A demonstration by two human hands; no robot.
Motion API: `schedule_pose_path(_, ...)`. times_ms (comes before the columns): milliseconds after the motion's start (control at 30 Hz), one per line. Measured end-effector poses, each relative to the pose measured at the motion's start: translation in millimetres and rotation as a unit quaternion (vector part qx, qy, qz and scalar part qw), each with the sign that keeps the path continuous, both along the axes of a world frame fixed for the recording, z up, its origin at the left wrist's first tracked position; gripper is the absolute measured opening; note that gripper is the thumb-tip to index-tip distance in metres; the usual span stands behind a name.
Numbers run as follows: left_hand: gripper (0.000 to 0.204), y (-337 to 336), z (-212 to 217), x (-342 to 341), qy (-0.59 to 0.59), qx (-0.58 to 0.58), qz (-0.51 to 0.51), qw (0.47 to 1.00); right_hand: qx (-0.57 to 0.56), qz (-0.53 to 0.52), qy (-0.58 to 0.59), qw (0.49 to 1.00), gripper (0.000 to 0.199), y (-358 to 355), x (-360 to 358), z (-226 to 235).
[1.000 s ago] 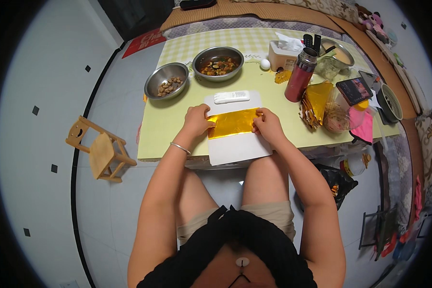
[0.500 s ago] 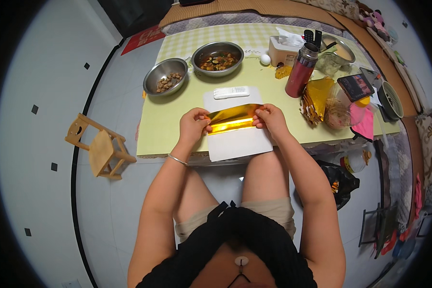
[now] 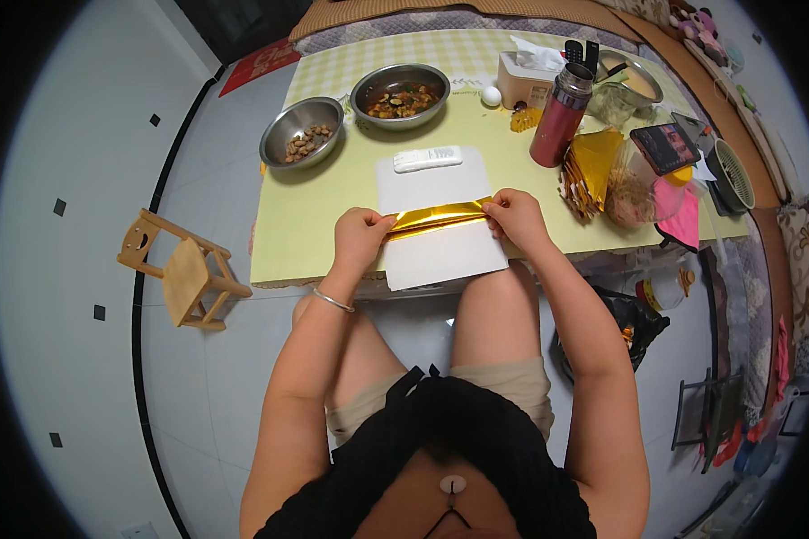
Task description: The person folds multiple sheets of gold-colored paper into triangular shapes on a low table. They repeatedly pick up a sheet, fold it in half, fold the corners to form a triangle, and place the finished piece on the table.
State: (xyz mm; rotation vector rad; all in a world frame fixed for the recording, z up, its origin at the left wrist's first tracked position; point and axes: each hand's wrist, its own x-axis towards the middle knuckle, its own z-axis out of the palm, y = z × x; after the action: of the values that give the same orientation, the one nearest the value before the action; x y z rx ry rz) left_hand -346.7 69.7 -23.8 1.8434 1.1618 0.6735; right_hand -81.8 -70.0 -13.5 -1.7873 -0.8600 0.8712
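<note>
Between my hands a sheet of shiny gold foil paper (image 3: 439, 216) is folded into a narrow strip, held just above a white board (image 3: 445, 254) at the table's near edge. My left hand (image 3: 360, 237) pinches the strip's left end. At the right end, my right hand (image 3: 515, 217) grips it with thumb and fingers. Behind the strip a white, narrow packet (image 3: 428, 159) lies on the far part of the board. Over to the right, a fanned stack of gold foil sheets (image 3: 593, 166) rests beside a red thermos flask (image 3: 561, 121).
Two steel bowls, one with nuts or shells (image 3: 283, 112) and one with soupy food (image 3: 424, 108), stand far left. A tissue box (image 3: 521, 83), a white egg-like ball (image 3: 491, 96), a phone (image 3: 665, 147) and a green basket (image 3: 733, 175) are farther right. A small wooden chair (image 3: 189, 278) stands left.
The gold foil has gone from a wider, half-folded sheet to a narrower strip. My hands still hold both ends. The whole view has shifted slightly.
</note>
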Motion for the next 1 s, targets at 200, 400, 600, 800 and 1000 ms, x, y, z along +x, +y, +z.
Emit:
schedule_pose_path(200, 0.026, -8.6, 1.8, -1.5, 0.061, 0.189, -0.035, 0.979, -0.015, 0.018, -0.095, 0.995, 0.02, -1.3, -0.4, -2.2)
schedule_pose_path(400, 0.025, -18.3, 8.4, 2.5, 0.087, 0.235, -0.054, 0.967, -0.031, 0.019, -0.188, 0.981, 0.022, -1.0, 0.5, -5.8)
schedule_pose_path(600, 0.023, -20.1, 10.8, 4.1, 0.104, 0.266, -0.082, 0.955, -0.056, 0.013, -0.295, 0.954, 0.022, -1.8, -11.3, 6.0)
schedule_pose_path(800, 0.023, -15.6, 12.3, 1.8, 0.114, 0.236, -0.092, 0.961, -0.068, 0.011, -0.339, 0.938, 0.023, -2.7, -13.6, 8.2)
schedule_pose_path(1000, 0.023, -14.9, 14.1, 3.5, 0.132, 0.215, -0.091, 0.963, -0.062, 0.006, -0.346, 0.936, 0.022, -2.6, -12.9, 3.0)
